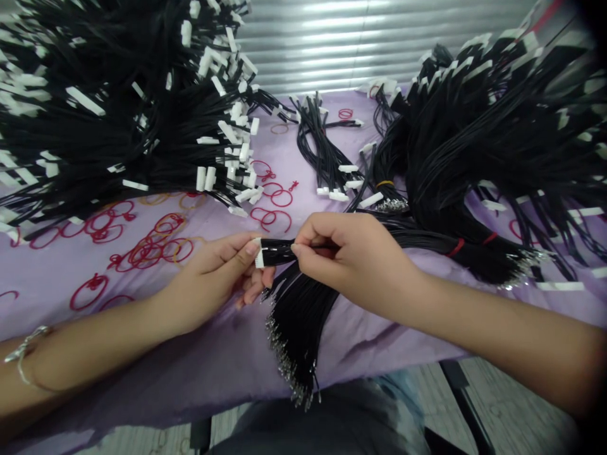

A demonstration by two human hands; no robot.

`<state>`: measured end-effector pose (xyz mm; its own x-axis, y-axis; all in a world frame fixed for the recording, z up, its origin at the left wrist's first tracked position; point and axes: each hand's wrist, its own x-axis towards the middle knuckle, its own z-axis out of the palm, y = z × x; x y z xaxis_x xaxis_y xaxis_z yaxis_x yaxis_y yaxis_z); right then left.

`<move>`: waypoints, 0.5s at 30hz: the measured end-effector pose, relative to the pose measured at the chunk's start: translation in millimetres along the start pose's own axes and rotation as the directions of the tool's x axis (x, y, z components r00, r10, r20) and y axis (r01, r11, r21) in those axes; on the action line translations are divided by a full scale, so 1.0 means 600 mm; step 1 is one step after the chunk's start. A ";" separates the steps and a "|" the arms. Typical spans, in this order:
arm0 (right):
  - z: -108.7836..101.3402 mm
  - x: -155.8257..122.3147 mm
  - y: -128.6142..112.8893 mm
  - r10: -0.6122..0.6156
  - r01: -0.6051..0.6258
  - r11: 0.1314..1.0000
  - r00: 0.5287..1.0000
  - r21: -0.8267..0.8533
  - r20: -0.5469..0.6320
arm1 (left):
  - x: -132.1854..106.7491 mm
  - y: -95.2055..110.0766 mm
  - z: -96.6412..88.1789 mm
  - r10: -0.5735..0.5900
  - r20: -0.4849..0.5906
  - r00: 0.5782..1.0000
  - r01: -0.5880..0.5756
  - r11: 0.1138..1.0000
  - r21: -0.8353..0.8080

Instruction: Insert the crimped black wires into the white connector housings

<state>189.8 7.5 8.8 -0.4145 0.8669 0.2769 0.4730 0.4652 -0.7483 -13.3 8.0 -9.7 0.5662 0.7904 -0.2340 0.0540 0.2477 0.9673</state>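
Observation:
My left hand [222, 272] pinches a small white connector [258, 253] with short black wires running out of its right side. My right hand [351, 259] is closed on those black wires [277, 253] just right of the connector, thumb and forefinger pressed together. Under both hands a loose bundle of black wires [298, 316] with bare metal terminals hangs over the front edge of the table, fanning down toward my lap.
A purple cloth [227, 354] covers the table. A big heap of finished black harnesses with white connectors [118, 107] fills the back left; another heap [497, 139] fills the right. Red rubber bands [152, 243] lie scattered on the cloth. A smaller harness bunch [327, 151] lies mid-back.

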 end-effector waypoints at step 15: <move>0.002 0.003 0.004 0.013 -0.014 1.000 1.000 0.017 0.026 | -0.004 0.001 0.002 -0.003 -0.003 1.000 0.004 0.996 0.091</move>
<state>189.4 10.1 6.7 -0.4282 0.8681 0.2513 0.4654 0.4501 -0.7621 -13.9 5.7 -8.8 0.5637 0.7911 -0.2374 0.1306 0.1985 0.9714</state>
